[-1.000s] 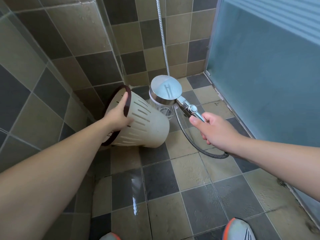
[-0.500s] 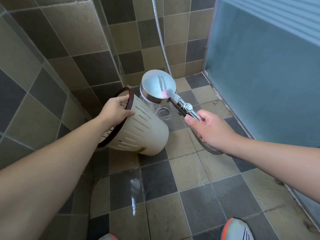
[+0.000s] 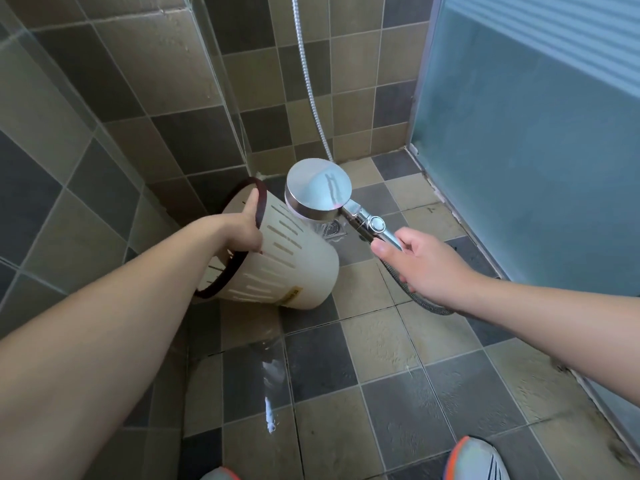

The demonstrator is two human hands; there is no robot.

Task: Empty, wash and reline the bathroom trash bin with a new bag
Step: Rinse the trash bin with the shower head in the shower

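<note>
A frosted glass door (image 3: pixel 526 140) stands right of the floor drain (image 3: pixel 333 230).

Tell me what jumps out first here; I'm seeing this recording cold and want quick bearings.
At centre, the left hand grips the dark rim of a cream slotted trash bin, tipped on its side above the tiled floor. Just right of it, the right hand holds a chrome shower head by its handle, facing down beside the bin, over the floor drain.
</note>
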